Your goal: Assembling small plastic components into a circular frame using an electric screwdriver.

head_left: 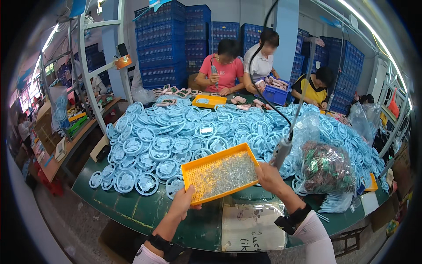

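Observation:
Between my hands is a shallow yellow tray [188, 169], tilted and held above the near edge of the table. Many small silvery pieces, which look like screws, lie across its dotted bottom, thicker toward the right. My left hand [182, 202] grips the tray's lower left corner, thumb over the rim. My right hand [270, 177] holds its right end. Just beyond the right hand hangs a grey electric screwdriver [281, 152] on a black cable. Behind the tray rises a big heap of light blue plastic wheel-shaped parts [167, 143].
A clear bag of dark parts [327, 167] sits at the right, beside thin pale sticks [336, 203]. A cardboard sheet [252, 226] lies at the table's front edge. Across the heap, several people work near a blue crate [276, 94] and another yellow tray [209, 101].

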Action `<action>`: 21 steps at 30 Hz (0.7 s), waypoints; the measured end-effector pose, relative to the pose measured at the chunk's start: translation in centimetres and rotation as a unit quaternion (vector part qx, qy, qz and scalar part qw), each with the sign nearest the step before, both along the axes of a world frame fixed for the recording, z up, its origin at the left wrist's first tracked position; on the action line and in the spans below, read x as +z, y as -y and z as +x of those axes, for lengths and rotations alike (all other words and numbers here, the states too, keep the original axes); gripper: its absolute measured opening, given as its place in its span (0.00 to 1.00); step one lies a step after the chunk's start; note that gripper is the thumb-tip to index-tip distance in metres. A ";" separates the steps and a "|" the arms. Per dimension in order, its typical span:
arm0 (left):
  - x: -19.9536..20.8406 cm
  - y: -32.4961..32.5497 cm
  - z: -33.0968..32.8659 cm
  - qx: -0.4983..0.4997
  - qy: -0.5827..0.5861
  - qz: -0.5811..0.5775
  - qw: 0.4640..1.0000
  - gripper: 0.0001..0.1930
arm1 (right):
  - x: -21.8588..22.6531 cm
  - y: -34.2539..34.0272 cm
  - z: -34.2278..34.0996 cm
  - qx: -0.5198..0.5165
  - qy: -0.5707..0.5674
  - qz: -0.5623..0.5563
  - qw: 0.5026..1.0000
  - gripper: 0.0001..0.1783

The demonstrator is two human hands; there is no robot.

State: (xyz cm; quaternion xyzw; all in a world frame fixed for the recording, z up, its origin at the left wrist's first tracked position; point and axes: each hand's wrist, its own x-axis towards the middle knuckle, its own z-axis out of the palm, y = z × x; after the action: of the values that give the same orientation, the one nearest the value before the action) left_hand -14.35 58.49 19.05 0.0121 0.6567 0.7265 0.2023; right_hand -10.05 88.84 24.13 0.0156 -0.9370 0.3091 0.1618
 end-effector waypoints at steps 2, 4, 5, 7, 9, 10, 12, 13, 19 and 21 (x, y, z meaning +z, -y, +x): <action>-0.5 0.4 0.1 0.013 0.040 -0.007 0.999 0.23 | 1.4 1.0 0.6 0.041 0.071 -0.026 0.996 0.17; -0.7 0.7 0.1 0.021 0.034 -0.013 0.999 0.23 | 1.3 0.8 0.0 0.051 0.081 0.000 0.995 0.14; -0.8 0.7 0.3 0.025 0.032 -0.020 0.999 0.23 | 1.1 0.7 0.1 0.057 0.095 0.025 0.994 0.12; -1.0 0.7 0.2 0.024 0.009 -0.036 0.999 0.24 | 1.0 1.2 0.2 0.029 -0.020 0.097 0.995 0.10; -1.3 0.6 0.2 0.022 -0.012 -0.054 0.998 0.24 | 0.8 1.8 0.2 -0.001 -0.131 0.167 0.977 0.10; -1.3 0.5 0.5 0.009 -0.017 -0.077 0.997 0.24 | 1.0 1.9 -0.1 0.046 -0.135 0.176 0.974 0.11; -1.3 0.2 0.7 -0.005 -0.024 -0.100 0.995 0.25 | 1.0 2.0 -0.1 0.099 -0.079 0.171 0.977 0.11; -1.4 -0.1 1.0 -0.025 -0.017 -0.112 0.993 0.25 | 0.7 1.7 -0.2 0.098 -0.078 0.171 0.977 0.11; -1.9 -2.4 2.2 -0.095 0.029 -0.133 0.986 0.25 | -2.0 -3.5 -0.2 0.073 0.080 0.179 0.978 0.07; -1.8 -3.0 2.4 -0.112 0.025 -0.171 0.979 0.25 | -4.0 -6.0 -1.0 0.073 0.098 0.193 0.974 0.09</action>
State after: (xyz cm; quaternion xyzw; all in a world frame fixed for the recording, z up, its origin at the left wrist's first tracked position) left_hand -11.97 61.50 17.27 0.0325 0.7606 0.5762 0.2974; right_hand -11.01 94.89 20.13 0.0842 -0.9866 0.1336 0.0406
